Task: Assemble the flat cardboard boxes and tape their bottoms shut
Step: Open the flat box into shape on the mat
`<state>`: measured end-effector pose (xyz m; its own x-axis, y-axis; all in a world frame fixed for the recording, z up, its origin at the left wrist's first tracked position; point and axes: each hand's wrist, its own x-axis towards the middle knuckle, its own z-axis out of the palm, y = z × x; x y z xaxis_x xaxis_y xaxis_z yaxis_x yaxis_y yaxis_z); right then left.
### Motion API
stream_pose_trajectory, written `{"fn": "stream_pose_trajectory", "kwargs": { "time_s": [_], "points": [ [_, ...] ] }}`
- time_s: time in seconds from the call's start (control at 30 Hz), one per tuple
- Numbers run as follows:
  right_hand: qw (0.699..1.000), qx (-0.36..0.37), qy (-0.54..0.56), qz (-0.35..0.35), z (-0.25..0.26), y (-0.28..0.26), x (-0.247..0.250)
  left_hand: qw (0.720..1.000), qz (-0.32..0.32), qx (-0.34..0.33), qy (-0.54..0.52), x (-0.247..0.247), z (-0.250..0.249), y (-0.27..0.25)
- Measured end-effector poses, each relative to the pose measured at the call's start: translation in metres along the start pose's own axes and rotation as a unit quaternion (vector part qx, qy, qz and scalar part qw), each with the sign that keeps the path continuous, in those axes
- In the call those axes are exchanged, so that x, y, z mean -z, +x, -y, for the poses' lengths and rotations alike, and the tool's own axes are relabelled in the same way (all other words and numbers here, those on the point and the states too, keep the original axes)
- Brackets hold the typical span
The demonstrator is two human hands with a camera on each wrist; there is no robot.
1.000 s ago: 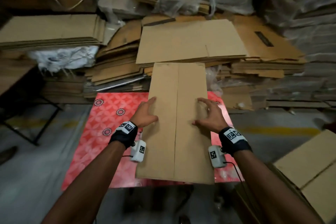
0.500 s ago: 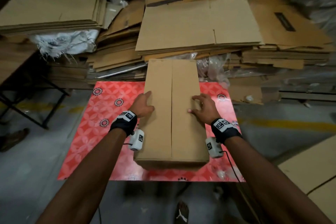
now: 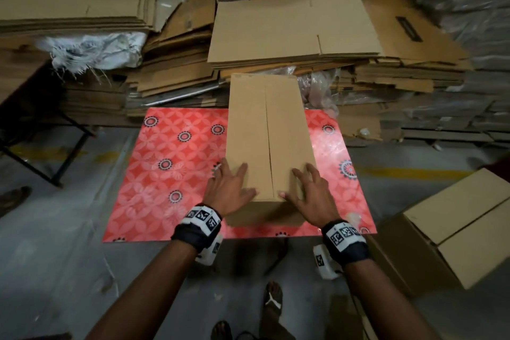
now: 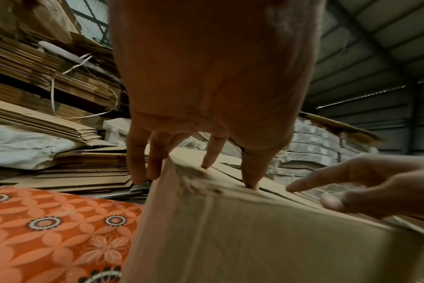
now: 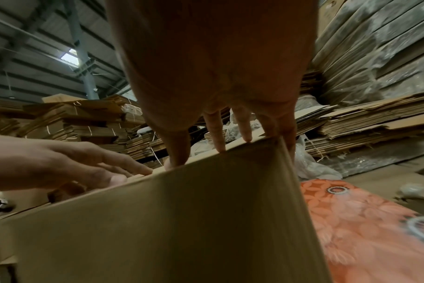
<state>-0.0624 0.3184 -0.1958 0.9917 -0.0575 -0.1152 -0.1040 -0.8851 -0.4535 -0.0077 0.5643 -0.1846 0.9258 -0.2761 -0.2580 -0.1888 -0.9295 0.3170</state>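
**Inspector A:** What were the surface and the room?

**Inspector B:** A red patterned mat (image 3: pixel 171 174) covered the work surface, with grey concrete floor (image 3: pixel 55 270) around it. A metal roof (image 5: pixel 32 47) showed overhead. Flat cardboard stacks (image 3: pixel 292 30) lined the far side, with plastic-wrapped bundles (image 3: pixel 469 36) at far right.

**Inspector A:** Containers?

**Inspector B:** The box (image 3: pixel 269 141) stood on the mat, right of centre, running near to far. Its two top flaps were folded shut and met at a centre seam. No tape was visible on it. Its contents could not be seen. A second box (image 3: pixel 452 226) stood at near right, off the mat, flaps also closed.

**Inspector A:** Hands?

**Inspector B:** The left hand (image 3: pixel 230 190) lay spread on the near left flap. The left wrist view showed its outer fingers (image 4: pixel 138 162) down over the left edge. The right hand (image 3: pixel 311 192) lay spread on the near right flap, outer fingers over the right edge. Both pressed with straight fingers; neither gripped anything.

**Inspector A:** Anything else?

**Inspector B:** A sandalled foot (image 3: pixel 273 298) stood on the floor at the near edge.
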Motion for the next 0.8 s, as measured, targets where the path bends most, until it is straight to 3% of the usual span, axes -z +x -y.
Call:
{"fn": "stream_pose_trajectory", "kwargs": {
  "time_s": [0.27,0.5,0.63,0.8],
  "points": [
    [0.997,-0.007,-0.079,0.009,-0.006,-0.026,-0.025,1.000,0.001,-0.010,0.025,-0.014,-0.003,-0.025],
    [0.990,-0.024,-0.138,-0.010,0.007,-0.029,-0.028,0.994,-0.047,-0.022,0.095,-0.018,-0.003,-0.028],
    [0.990,-0.022,-0.141,-0.017,0.008,-0.029,-0.029,0.989,-0.055,-0.039,0.130,-0.019,0.001,-0.025],
    [0.992,-0.021,-0.127,-0.016,0.006,-0.020,-0.030,0.993,-0.048,-0.041,0.099,-0.019,0.003,-0.016]
  ]
}}
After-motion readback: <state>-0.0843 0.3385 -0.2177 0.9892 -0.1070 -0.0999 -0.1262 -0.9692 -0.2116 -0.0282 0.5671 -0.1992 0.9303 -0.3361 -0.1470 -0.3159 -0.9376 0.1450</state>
